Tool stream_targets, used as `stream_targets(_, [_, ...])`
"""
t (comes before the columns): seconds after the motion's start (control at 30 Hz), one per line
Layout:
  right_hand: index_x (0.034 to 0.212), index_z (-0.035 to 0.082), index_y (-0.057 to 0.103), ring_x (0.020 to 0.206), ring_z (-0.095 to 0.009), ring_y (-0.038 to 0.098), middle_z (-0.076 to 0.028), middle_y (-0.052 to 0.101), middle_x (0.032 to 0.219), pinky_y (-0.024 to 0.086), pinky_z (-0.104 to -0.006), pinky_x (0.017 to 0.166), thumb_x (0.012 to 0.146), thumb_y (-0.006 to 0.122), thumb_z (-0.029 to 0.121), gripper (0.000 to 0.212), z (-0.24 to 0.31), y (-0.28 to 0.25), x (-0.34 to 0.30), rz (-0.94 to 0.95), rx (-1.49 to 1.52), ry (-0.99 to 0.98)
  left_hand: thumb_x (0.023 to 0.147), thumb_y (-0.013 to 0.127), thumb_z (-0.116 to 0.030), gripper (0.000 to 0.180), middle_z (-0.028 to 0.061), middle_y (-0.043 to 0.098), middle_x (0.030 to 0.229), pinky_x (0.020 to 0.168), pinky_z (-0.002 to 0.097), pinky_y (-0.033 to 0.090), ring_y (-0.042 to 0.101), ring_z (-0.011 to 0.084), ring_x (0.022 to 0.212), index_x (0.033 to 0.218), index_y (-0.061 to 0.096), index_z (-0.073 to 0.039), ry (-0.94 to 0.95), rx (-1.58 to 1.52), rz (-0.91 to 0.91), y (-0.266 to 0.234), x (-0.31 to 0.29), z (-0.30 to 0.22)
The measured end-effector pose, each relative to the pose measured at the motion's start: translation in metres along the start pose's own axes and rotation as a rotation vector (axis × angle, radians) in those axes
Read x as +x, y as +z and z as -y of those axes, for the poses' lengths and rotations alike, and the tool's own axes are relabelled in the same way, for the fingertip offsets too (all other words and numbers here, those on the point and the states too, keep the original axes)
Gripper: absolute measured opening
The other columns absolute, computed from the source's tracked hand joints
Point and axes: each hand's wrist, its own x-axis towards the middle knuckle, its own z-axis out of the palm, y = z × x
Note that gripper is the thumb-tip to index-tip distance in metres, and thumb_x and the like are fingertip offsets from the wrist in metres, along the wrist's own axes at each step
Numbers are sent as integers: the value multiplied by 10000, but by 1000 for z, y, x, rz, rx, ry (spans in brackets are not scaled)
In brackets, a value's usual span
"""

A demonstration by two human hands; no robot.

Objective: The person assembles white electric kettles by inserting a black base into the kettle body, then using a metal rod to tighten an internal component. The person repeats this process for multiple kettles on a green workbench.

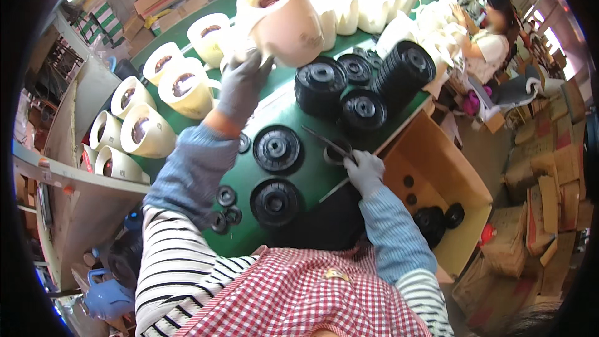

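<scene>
My left hand [240, 87], in a grey glove, reaches to the far side of the green table. Its fingers close at the lower left edge of a large cream kettle body [290, 31], which appears tilted with its round opening up. The exact grip is partly hidden. My gloved right hand [366, 171] is closed around the dark handles of a pair of scissors [334, 143], blades pointing up and left over the table. Between my arms lie two black round kettle bases, one farther [276, 148] and one nearer [275, 202].
More cream kettle bodies [185, 95] stand at left and far back. Stacked black bases [319, 81] sit beyond my right hand. Small black rings [226, 196] lie near my left sleeve. An open cardboard box [462, 178] with black parts stands right. A co-worker [490, 47] sits far right.
</scene>
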Motion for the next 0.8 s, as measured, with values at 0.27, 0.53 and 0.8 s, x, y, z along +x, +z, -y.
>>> stream_targets(0.27, [1160, -38, 715, 1115, -221, 660, -137, 720, 1172, 496, -338, 995, 975, 624, 85, 240, -114, -58, -135, -175, 784, 250, 826, 850, -114, 558, 112, 669, 1178, 903, 341, 535, 658, 234, 966, 1292, 571, 14, 384, -35, -490, 78, 230, 73])
stream_targets(0.53, [1152, -56, 712, 1066, -191, 652, -117, 714, 1147, 506, -315, 956, 946, 611, 47, 251, -116, -72, -231, -178, 946, 675, 817, 871, -264, 583, 157, 686, 1144, 892, 384, 525, 636, 276, 967, 1228, 594, 44, 170, 64, -806, -9, 356, 180])
stream_targets(0.8, [1165, -50, 704, 1053, -225, 657, -135, 715, 1088, 503, -337, 955, 932, 608, 71, 280, -85, -88, -195, -76, 663, 431, 834, 798, -325, 585, 198, 617, 1324, 1024, 419, 469, 585, 352, 1204, 1301, 584, -46, -339, 442, -715, 23, 304, 200])
